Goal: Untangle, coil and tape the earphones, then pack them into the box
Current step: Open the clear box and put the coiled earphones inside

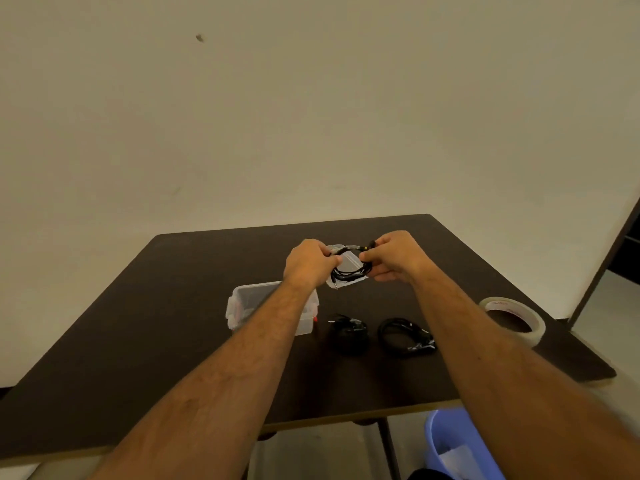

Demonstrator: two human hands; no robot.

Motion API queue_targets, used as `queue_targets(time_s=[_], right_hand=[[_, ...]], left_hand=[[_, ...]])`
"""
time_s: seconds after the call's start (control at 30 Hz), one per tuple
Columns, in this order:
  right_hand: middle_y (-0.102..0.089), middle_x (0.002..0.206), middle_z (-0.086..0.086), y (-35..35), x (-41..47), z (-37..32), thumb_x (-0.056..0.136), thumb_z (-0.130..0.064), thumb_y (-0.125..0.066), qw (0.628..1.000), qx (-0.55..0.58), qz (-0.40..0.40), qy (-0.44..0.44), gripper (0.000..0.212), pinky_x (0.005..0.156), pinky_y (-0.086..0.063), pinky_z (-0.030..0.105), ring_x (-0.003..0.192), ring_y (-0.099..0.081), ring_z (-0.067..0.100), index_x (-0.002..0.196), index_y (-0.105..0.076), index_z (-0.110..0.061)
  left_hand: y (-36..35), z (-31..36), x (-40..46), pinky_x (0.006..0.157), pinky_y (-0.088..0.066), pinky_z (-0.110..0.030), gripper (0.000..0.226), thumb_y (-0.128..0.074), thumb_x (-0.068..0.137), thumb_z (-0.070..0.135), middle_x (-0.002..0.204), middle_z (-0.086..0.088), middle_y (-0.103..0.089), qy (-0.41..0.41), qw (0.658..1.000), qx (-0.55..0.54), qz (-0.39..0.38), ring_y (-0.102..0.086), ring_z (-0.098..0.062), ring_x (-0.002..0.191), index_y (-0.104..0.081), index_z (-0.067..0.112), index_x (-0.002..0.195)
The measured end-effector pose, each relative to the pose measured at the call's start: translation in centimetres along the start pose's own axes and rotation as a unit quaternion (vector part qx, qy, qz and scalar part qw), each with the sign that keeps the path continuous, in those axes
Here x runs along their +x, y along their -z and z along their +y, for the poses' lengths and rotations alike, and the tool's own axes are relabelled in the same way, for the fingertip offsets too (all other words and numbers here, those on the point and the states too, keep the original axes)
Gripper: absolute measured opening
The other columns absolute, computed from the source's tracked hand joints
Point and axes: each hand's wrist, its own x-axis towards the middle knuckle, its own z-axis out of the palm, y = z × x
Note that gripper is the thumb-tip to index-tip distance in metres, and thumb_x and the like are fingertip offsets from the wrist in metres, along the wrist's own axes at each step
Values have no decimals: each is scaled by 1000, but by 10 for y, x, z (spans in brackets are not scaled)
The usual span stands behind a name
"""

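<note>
We hold the black earphone coil [349, 268] between left hand [310, 263] and right hand [398, 256], both pinching it; coiling seems finished; next we need the tape roll [516, 320].

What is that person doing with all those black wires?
A person is holding one set of black earphones up over the table, with the left hand and right hand pinching opposite sides of the loop. Two more black bundles lie on the table nearer the person. A clear plastic box sits under the left forearm, its lid lies behind the held loop, and a roll of tape waits at the right.
</note>
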Motion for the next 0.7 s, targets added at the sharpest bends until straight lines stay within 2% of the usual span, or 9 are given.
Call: queue_targets(time_s=[0.1, 0.23, 0.3, 0.37, 0.43, 0.5, 0.63, 0.7], right_hand=[[-74, 87, 18, -27, -8, -18, 84, -6, -75, 1000, 6, -24, 4, 27, 56, -57, 31, 69, -74, 23, 108, -63, 0], [-74, 86, 16, -67, -15, -27, 84, -7, -75, 999, -16, -48, 4, 19, 66, -61, 36, 73, -75, 23, 99, -63, -7], [-73, 85, 13, -85, -18, -26, 86, -9, -73, 997, -55, -58, 5, 13, 71, -62, 36, 76, -74, 21, 90, -61, -12], [-74, 84, 11, -101, -18, -23, 87, -12, -72, 992, -116, -58, 6, 8, 67, -60, 31, 74, -74, 18, 89, -64, -10], [-74, 78, 8, -113, -16, -19, 85, -15, -73, 982, -182, -44, 16, 9, 58, -57, 26, 65, -72, 14, 86, -67, -9], [-73, 72, 5, -123, -13, -16, 83, -20, -74, 970, -241, -25, 31, 12, 59, -58, 25, 58, -70, 10, 84, -68, -10], [-70, 84, 4, -137, -15, -16, 81, -22, -74, 926, -367, 37, 83, 21, 68, -59, 33, 76, -69, 18, 97, -62, -15], [-70, 91, 6, -140, -19, -17, 83, -20, -72, 908, -400, 58, 107, 22, 67, -57, 33, 82, -67, 21, 102, -60, -15]], left_hand=[[29, -21, -5, 78, -56, -32, 25, -67, 92, 35, 92, 1, -71, 16, 1000, 1, 26, -66, -12, 84, -73, 17, 108], [51, -54, -14, 81, -57, -37, 22, -70, 89, 33, 89, 3, -69, 57, 998, 4, 38, -67, -13, 85, -71, 19, 106], [54, -70, -21, 79, -57, -35, 22, -71, 89, 32, 89, 3, -67, 82, 996, 23, 28, -66, -13, 85, -70, 19, 106], [53, -82, -25, 73, -56, -32, 22, -72, 88, 33, 90, 3, -68, 102, 993, 57, 20, -65, -12, 82, -71, 20, 105], [52, -90, -27, 65, -53, -29, 21, -72, 87, 34, 89, 3, -68, 119, 989, 85, 12, -63, -11, 79, -72, 21, 104], [51, -93, -28, 60, -49, -27, 20, -72, 88, 33, 88, 2, -67, 134, 985, 106, 5, -62, -12, 76, -71, 20, 103], [48, -94, -26, 71, -56, -33, 21, -73, 87, 33, 89, -1, -68, 140, 979, 146, 10, -64, -16, 81, -69, 19, 101], [45, -95, -24, 75, -57, -34, 23, -73, 87, 32, 92, -2, -68, 141, 978, 155, 6, -65, -18, 84, -69, 18, 104]])
